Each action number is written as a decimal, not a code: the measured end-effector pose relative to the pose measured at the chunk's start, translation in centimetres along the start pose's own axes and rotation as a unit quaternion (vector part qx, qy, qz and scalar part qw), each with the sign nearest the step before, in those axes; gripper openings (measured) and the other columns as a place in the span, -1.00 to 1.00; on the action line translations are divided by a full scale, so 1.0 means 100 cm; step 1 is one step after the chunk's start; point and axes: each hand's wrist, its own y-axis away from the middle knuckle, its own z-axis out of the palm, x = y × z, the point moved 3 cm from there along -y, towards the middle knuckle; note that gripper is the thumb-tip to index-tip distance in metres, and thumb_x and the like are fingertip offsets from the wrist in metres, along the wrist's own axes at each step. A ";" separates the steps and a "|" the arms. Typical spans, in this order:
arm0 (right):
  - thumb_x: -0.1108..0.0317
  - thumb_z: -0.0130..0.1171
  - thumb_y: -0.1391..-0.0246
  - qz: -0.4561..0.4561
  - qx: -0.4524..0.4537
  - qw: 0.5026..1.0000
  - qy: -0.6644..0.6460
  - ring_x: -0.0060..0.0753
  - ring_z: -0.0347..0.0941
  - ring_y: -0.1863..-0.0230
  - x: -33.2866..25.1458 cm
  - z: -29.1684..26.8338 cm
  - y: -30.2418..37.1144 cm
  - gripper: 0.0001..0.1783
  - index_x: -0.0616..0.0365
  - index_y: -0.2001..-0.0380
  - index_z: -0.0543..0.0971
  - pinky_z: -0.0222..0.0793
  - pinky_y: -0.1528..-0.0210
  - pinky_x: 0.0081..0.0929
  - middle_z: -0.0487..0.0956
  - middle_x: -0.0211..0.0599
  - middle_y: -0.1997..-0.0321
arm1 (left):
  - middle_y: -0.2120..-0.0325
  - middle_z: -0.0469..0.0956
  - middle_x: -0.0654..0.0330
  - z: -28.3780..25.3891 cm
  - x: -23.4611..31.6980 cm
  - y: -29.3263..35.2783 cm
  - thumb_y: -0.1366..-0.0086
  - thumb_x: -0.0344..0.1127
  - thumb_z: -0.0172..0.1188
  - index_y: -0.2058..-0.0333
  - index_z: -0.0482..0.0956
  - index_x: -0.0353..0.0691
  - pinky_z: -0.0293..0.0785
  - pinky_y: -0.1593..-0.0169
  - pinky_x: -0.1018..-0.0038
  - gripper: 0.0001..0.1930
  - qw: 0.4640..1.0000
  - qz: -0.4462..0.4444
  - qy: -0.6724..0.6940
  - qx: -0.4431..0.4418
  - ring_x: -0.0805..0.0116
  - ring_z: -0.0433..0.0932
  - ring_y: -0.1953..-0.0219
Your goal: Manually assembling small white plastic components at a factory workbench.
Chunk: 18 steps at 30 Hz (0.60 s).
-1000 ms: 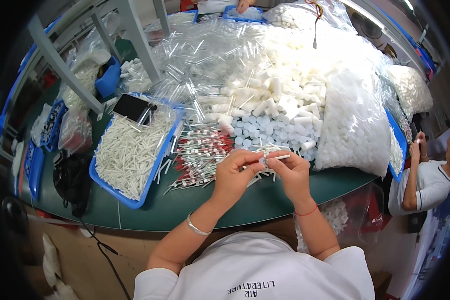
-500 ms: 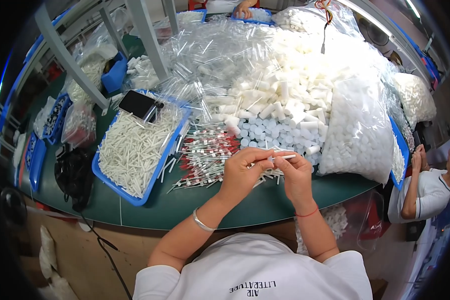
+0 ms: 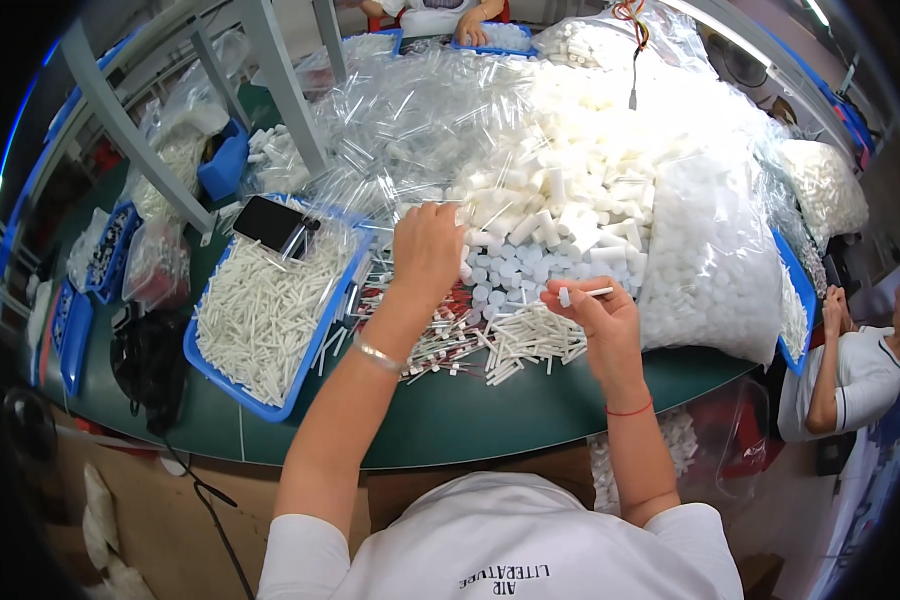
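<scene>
My right hand [image 3: 602, 312] pinches a thin white stick [image 3: 598, 292] with a small translucent cap [image 3: 565, 297] at its inner end. Bent at the knuckles, my left hand [image 3: 430, 245] is over the near edge of the clear plastic tubes [image 3: 400, 125], beside the white foam-like cylinders [image 3: 545, 228]; its fingertips are hidden. Between and below the hands lie a heap of loose white sticks [image 3: 535, 338] and a bundle of thin red-and-white pieces [image 3: 445, 345]. Many translucent round caps [image 3: 510, 268] are spread just beyond the sticks.
A blue tray [image 3: 280, 408] full of white sticks stands left, a black phone [image 3: 270, 225] on its far end. A bulging clear bag [image 3: 710, 270] of caps sits right. Grey metal posts [image 3: 135, 130] rise at left. Other people [image 3: 855, 385] sit right and across.
My hands have parted. The left has moved away and left to the clear tubes; the right has shifted slightly right, keeping the capped white stick. The loose stick heap is now uncovered.
</scene>
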 end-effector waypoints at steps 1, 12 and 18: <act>0.45 0.12 -0.19 -0.003 0.000 1.000 0.000 -0.23 0.58 0.14 0.000 0.000 0.000 -0.89 0.29 0.30 0.52 0.49 -0.07 -0.26 0.62 -0.06 0.18 | 0.29 0.56 -0.01 0.007 -0.009 -0.005 -0.11 -0.30 0.27 0.11 0.56 -0.30 0.42 0.05 0.16 -0.64 0.997 -0.016 -0.046 -0.063 -0.02 0.50 0.16; 0.38 0.12 -0.24 -0.003 0.040 0.999 -0.007 -0.40 0.57 0.17 0.008 -0.020 0.005 -0.87 0.22 0.30 0.53 0.49 0.07 -0.44 0.60 -0.25 0.15 | 0.37 0.52 -0.03 0.003 -0.006 -0.006 -0.04 -0.45 0.16 0.43 0.56 -0.28 0.46 0.15 0.15 -0.92 0.995 0.035 0.077 -0.057 -0.01 0.54 0.27; 0.37 0.13 -0.24 -0.006 0.009 1.000 0.024 -0.44 0.58 0.23 0.008 -0.015 0.007 -0.85 0.25 0.31 0.54 0.45 0.11 -0.52 0.62 -0.20 0.16 | 0.36 0.51 -0.01 0.000 -0.002 -0.001 0.02 -0.51 0.22 0.44 0.57 -0.24 0.49 0.20 0.18 -0.89 0.975 0.136 -0.070 -0.161 0.02 0.57 0.29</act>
